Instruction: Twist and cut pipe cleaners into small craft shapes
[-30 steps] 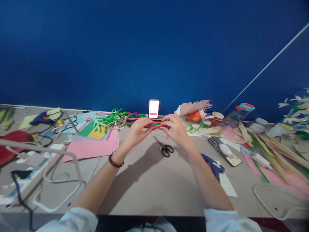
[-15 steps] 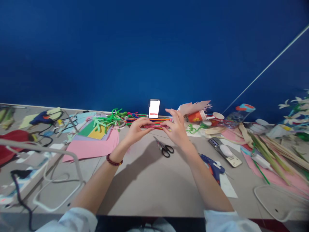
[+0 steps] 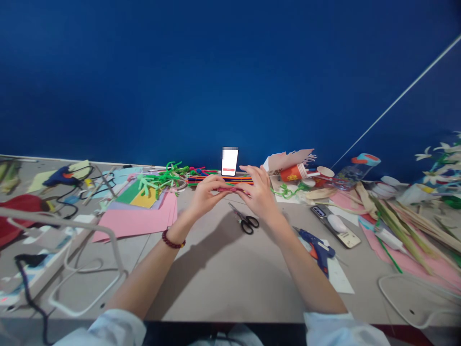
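My left hand [image 3: 209,196] and my right hand [image 3: 260,194] are raised close together above the table. Between them runs a short pink pipe cleaner [image 3: 230,190], pinched in my left fingers, its other end going in behind my right thumb. Right behind my hands lies a bundle of colored pipe cleaners [image 3: 219,180]. Black-handled scissors [image 3: 245,222] lie just below my hands, and a blue glue gun [image 3: 317,250] sits beside my right forearm.
Green pipe cleaner shapes [image 3: 158,180] lie on a stack of colored paper [image 3: 137,220] at left. An upright phone [image 3: 229,162] stands at the back. Further right are an orange cup [image 3: 293,172], a phone [image 3: 334,230], and long green leaves [image 3: 399,235]. A white wire frame [image 3: 68,230] crosses the near left.
My hands have drawn slightly apart, with the right fingers opening upward. My right forearm has shifted and now uncovers more of the glue gun.
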Demonstrator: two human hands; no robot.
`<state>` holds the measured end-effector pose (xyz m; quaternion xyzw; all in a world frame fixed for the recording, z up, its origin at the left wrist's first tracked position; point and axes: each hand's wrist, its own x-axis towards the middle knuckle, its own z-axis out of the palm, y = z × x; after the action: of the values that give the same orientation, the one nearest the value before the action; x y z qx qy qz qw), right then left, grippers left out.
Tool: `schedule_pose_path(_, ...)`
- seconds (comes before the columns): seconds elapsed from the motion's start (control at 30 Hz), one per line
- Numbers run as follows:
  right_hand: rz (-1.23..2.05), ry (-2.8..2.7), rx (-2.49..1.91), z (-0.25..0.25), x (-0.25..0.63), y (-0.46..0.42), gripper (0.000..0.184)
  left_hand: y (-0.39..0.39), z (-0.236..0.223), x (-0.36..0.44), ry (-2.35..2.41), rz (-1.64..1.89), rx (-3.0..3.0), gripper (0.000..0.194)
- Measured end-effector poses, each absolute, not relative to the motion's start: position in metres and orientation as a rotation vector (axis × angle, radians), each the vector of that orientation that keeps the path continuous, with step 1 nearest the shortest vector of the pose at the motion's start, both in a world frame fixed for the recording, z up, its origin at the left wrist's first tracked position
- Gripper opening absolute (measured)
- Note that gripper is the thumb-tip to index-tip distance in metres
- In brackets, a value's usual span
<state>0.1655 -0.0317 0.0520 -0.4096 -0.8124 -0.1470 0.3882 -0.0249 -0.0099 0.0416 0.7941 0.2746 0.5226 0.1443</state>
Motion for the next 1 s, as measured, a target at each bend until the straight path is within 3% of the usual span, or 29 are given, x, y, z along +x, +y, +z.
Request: schedule_pose_path(1.0, -0.442, -2.014, -1.072, 0.052, 0.17, -0.029, 0.016, -0.009, 0.045, -0.027, 0.888, 1.516, 2.205, 0.014)
